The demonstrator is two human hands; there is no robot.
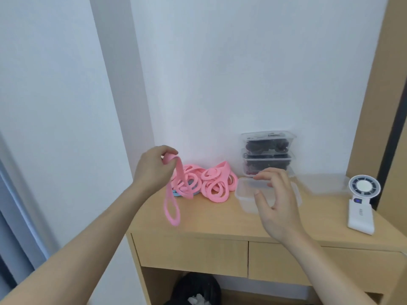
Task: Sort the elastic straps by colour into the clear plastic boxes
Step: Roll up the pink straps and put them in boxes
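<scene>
Pink strap [172, 209] dangles from left hand [154, 167] over wooden desk [209, 220] by white wall [220, 73].

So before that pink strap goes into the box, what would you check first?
1. Grip: the left hand pinches the strap by its top. Ok.
2. Strap free of the pile: its lower loop hangs clear, but the upper part crosses in front of the pile. Cannot tell.
3. Box open: no lid on it. Ok.
4. Box free of other colours: it looks empty. Ok.
5. Way in: the right hand hovers open above the box, covering part of the opening. Not ok.
</scene>
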